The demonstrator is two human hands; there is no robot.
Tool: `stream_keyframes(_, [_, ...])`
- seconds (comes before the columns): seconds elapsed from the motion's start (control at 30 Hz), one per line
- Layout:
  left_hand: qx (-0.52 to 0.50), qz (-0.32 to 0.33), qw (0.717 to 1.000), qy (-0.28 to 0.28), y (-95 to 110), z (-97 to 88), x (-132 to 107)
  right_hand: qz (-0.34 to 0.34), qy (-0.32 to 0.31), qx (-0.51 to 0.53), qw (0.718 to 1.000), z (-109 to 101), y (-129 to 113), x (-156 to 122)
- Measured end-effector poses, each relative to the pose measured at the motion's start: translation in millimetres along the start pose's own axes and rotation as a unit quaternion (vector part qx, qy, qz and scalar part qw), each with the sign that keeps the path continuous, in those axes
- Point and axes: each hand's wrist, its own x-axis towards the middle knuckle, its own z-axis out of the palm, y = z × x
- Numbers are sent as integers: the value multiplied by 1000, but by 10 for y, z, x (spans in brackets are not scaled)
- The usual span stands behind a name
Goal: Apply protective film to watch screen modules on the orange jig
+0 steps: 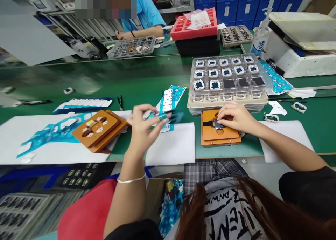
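My left hand [143, 122] is raised above the table's front edge, its fingers pinched on a small teal film tab [160, 116] pulled from a sticker sheet [170, 99]. My right hand [235, 116] rests on an orange jig [219, 137], with its fingertips pressed together on a small dark module [215, 123] seated in the jig. Just behind the jig stands a stack of clear trays [228, 79] holding several square parts.
A second orange jig [98, 129] lies at the left on white paper [49, 142]. A red tray [195, 26] on black trays, a sanitizer bottle [259, 36] and a white foam box [301, 47] stand behind. Another person in blue [144, 19] works across the table.
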Motion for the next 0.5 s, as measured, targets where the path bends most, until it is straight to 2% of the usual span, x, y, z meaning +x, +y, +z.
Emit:
stream_keyframes(0.13, [66,29,995,-72,85,17,-359,-20,-15,-40,999,37,17,-9])
stream_keyframes(0.27, [84,-5,990,-109,275,-145,-492,-24,-4,-58,998,98,24,-39])
stream_keyframes(0.33, [106,-38,987,-116,405,-268,-470,-32,8,-59,998,115,15,-48])
stream_keyframes(0.4, [108,-71,987,-100,562,-369,-377,-46,37,-41,997,105,-14,-52])
stream_keyframes(0.47, [56,-102,992,-56,729,-377,-207,-53,97,0,994,67,-67,-52])
stream_keyframes(0.5, [-2,-112,993,-34,804,-328,-99,-52,130,32,990,43,-99,-51])
